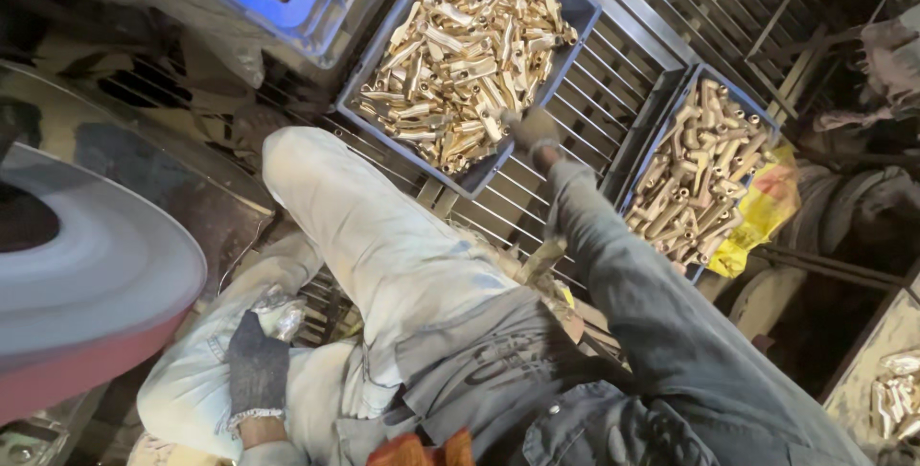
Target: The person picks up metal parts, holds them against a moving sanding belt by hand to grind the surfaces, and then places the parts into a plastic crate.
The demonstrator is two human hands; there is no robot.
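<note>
My left hand [257, 362], in a dark knit glove, rests low on my left thigh and is closed around a shiny metal piece [280, 311]. My right hand [533, 128], also gloved, reaches forward to the near corner of a grey crate [576, 8] heaped with several brass fittings [468, 44]. Its fingers sit among those fittings; whether it grips one is unclear. My legs in pale dusty trousers [383, 236] fill the middle of the view.
A second grey crate [686, 84] of brass parts [700, 171] stands at the right beside a yellow bag [762, 212]. A blue crate [287, 6] is at top left. A spinning buffing wheel [81, 279] is at left. A metal grate [594, 92] lies underneath.
</note>
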